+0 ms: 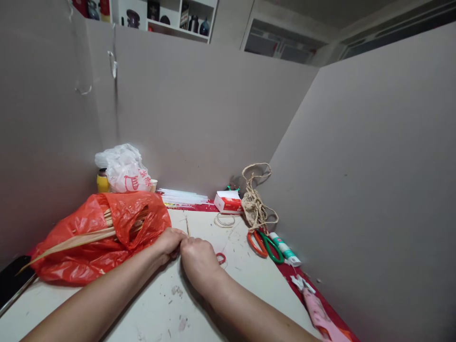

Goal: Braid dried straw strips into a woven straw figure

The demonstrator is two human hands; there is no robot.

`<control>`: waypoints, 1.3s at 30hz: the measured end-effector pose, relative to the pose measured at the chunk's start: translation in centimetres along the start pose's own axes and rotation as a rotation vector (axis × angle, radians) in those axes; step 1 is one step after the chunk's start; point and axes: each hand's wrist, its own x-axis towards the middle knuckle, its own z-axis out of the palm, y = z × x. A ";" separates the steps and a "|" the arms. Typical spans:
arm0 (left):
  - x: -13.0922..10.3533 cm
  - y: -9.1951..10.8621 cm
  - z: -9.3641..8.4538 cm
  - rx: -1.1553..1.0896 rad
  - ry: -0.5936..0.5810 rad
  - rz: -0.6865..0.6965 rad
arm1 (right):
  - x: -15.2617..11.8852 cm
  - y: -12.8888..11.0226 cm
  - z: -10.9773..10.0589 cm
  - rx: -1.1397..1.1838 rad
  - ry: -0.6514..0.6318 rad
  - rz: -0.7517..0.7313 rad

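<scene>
My left hand (171,241) and my right hand (197,259) meet over the white board, both with fingers closed. A thin tan strand (187,227) sticks up between them, and its lower end is hidden by the fingers. Just right of my right hand lies a red scissor handle (221,258), partly covered by the hand. To the left of my left hand rests a red plastic bag (89,259) holding long dried strips (76,241).
At the back stand a white plastic bag (124,166), a yellow bottle (103,182), white sticks (183,197) and a red-white box (228,202). Tangled rope (254,209), orange and green scissor handles (272,248) and a tube (285,249) lie right. Grey partitions (185,109) surround the board (256,294).
</scene>
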 end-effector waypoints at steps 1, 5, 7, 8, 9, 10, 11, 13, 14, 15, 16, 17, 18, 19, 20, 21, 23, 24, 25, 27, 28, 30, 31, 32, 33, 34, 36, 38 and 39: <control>0.1 -0.1 0.0 -0.007 0.001 0.006 | -0.3 -0.2 0.1 -0.051 0.032 -0.020; 0.2 -0.4 0.0 -0.053 -0.009 0.025 | -0.9 0.9 -0.5 0.130 0.167 -0.060; 0.2 -0.3 -0.1 -0.070 -0.031 0.011 | -0.5 2.1 -1.2 0.399 0.241 0.076; 0.2 -0.2 -0.2 -0.076 -0.044 0.003 | -0.1 2.7 -1.4 0.550 0.258 0.160; 0.2 -0.1 -0.2 -0.083 -0.056 -0.001 | 0.3 3.2 -1.6 0.704 0.241 0.264; 0.1 0.0 -0.3 -0.090 -0.065 -0.002 | 0.8 3.7 -1.5 0.851 0.188 0.352; 0.1 0.1 -0.3 -0.095 -0.072 0.000 | 1.2 4.1 -1.4 0.991 0.103 0.414; 0.0 0.2 -0.4 -0.098 -0.085 0.004 | 2.0 4.6 -0.7 1.236 -0.104 0.454; 0.0 0.2 -0.4 -0.099 -0.093 0.008 | 2.4 4.8 -0.3 1.339 -0.194 0.440; 0.1 0.1 -0.4 -0.099 -0.098 0.016 | 2.7 5.0 0.1 1.424 -0.267 0.424; 0.1 0.0 -0.4 -0.100 -0.096 0.026 | 2.9 5.1 0.5 1.487 -0.317 0.414; 0.2 -0.1 -0.4 -0.100 -0.089 0.034 | 3.2 5.2 0.8 1.530 -0.343 0.412; 0.3 -0.2 -0.4 -0.099 -0.080 0.043 | 3.3 5.3 1.0 1.549 -0.353 0.419; 0.4 -0.4 -0.4 -0.096 -0.072 0.053 | 3.5 5.4 1.2 1.553 -0.352 0.430; 0.4 -0.5 -0.4 -0.093 -0.067 0.063 | 3.6 5.6 1.3 1.548 -0.347 0.438; 0.5 -0.6 -0.4 -0.091 -0.069 0.072 | 3.7 5.7 1.4 1.539 -0.341 0.443; 0.5 -0.7 -0.4 -0.087 -0.077 0.085 | 3.8 6.0 1.4 1.528 -0.347 0.438; 0.5 -0.7 -0.4 -0.085 -0.077 0.086 | 3.8 6.1 1.4 1.526 -0.365 0.431; 0.4 -0.7 -0.3 -0.084 -0.074 0.085 | 3.8 6.3 1.4 1.527 -0.384 0.420; 0.3 -0.6 -0.2 -0.088 -0.070 0.103 | 3.9 6.6 1.2 1.522 -0.427 0.392; 0.3 -0.5 -0.2 -0.091 -0.071 0.119 | 3.9 6.8 1.1 1.513 -0.452 0.375; 0.1 -0.3 0.0 -0.092 -0.078 0.143 | 4.0 7.1 1.0 1.490 -0.494 0.342; 0.0 -0.2 0.0 -0.092 -0.076 0.145 | 4.0 7.2 0.9 1.485 -0.509 0.331; -0.1 -0.1 0.2 -0.093 -0.069 0.144 | 4.0 7.3 0.9 1.488 -0.519 0.328; -0.3 0.0 0.3 -0.094 -0.056 0.143 | 4.0 7.3 0.9 1.502 -0.520 0.330; -0.4 0.1 0.4 -0.097 -0.044 0.149 | 4.0 7.4 0.9 1.527 -0.521 0.329; -0.8 0.3 0.7 -0.096 -0.025 0.172 | 4.0 7.6 1.0 1.599 -0.540 0.322; -1.1 0.5 0.9 -0.076 -0.019 0.181 | 3.9 7.7 1.2 1.684 -0.575 0.310; -1.2 0.6 0.9 -0.065 -0.019 0.182 | 3.9 7.8 1.3 1.723 -0.590 0.302</control>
